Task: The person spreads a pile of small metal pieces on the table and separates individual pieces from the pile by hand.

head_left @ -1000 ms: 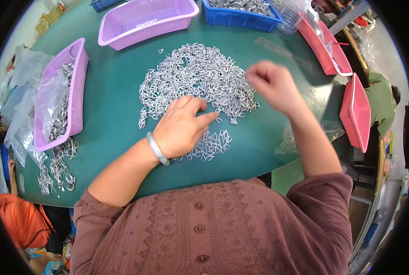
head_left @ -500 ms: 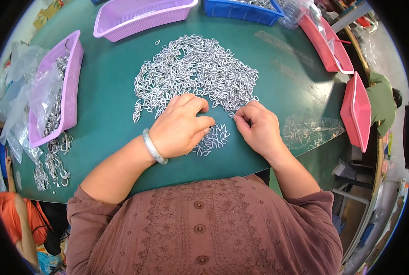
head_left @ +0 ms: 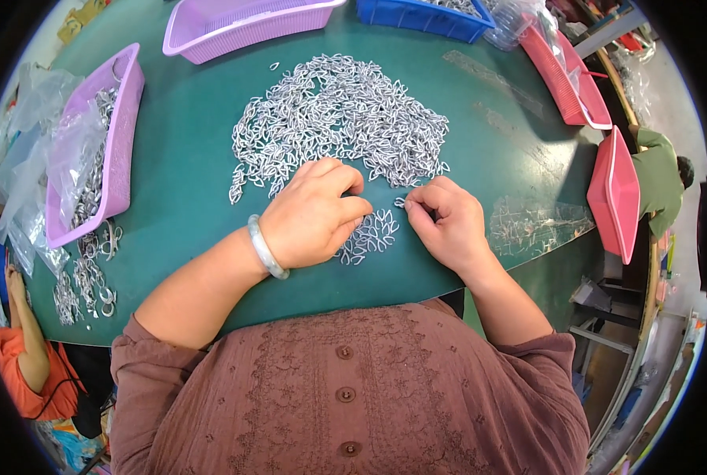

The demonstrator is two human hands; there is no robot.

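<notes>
Left hand [head_left: 315, 215] curled, fingers laid on small cluster of silvery metal loops [head_left: 371, 235] on green table [head_left: 179, 198]; cluster partly hidden. Right hand [head_left: 447, 224] fingertips pinched together; pinched piece too small to be identified.

head cam | looks steeply down | close over green table [head_left: 187, 206]

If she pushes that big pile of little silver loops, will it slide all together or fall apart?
Probably fall apart: the pile of silver loops is loose, with strays lying singly along its edge. Each loop looks thin and flat, so likely light and not apt to roll. They may snag on each other, since the small cluster between the left hand and right hand lies interlocked.
</notes>
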